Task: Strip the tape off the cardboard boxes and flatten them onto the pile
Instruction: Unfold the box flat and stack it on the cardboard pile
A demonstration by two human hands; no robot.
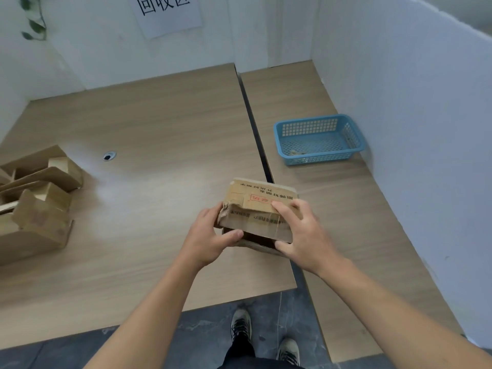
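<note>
Box: the cardboard box [259, 209] is sitting between both hands over the worktop [159, 115], beside the dark gap where two tops meet. I cannot tell whether it is resting on the surface or being held just above it.
Left grip: the left grip [210, 235] is clasping the box's left end, with the fingers wrapping the crumpled corner and the thumb pressing along the lower front edge.
Right grip: the right grip [300, 233] is holding the right end, with the fingers lying across the top by the red stamp and the thumb hooking under the front edge.
Long axis: it is running left to right across the person, from one grip to the other, with the far end turned slightly. A dark opening is facing the person.
Tape: a faint glossy strip seems to be crossing the top, but it is too blurred to be sure.
Pile: the pile [40, 203] of cardboard is lying at the left edge of the worktop, well apart from the box and on the left grip's side.
Basket: a blue basket [316, 121] is standing far right by the wall, on the right grip's side, with a few pale scraps in it.
Step, as a judgement: the person is probably working the top flap loose. The box is not yet flat.
Next move, as a judgement: because the grips sit at opposite ends, pressing down between them would be collapsing the box across its short side. It would then be travelling left to the pile, and any tape right to the basket.
</note>
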